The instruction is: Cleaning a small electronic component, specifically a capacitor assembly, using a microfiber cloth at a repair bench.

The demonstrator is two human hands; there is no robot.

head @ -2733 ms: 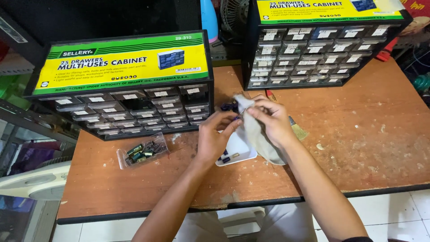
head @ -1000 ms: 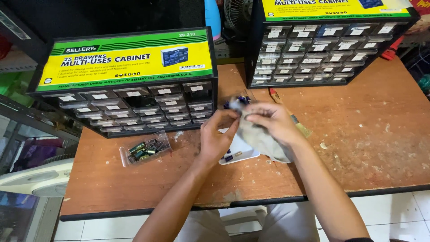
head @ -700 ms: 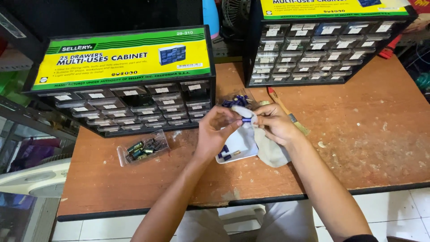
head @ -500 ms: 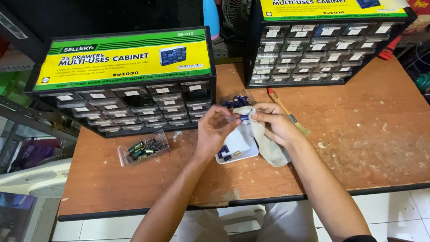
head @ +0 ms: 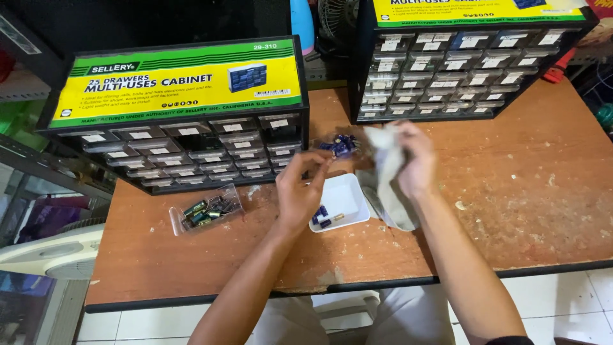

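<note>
Now the left hand [head: 300, 191] pinches blue capacitors [head: 340, 145] above the white tray [head: 348, 195] mid-counter; the right hand [head: 412, 160] grips a grey cloth [head: 389, 185]. Loosely pinched, capacitors could drop and roll off the counter [head: 511, 191].

A broad rectangular yellow-and-green paper label [head: 182, 80] is lying across the top of the black multi-drawer cabinet at the left rear of the table. A second yellow-and-green label [head: 479, 9] is covering the top of the black drawer cabinet at the right rear, partly cut off by the frame's upper edge. Small white rectangular drawer labels [head: 188, 131] are sitting on the drawer fronts of both cabinets.
</note>
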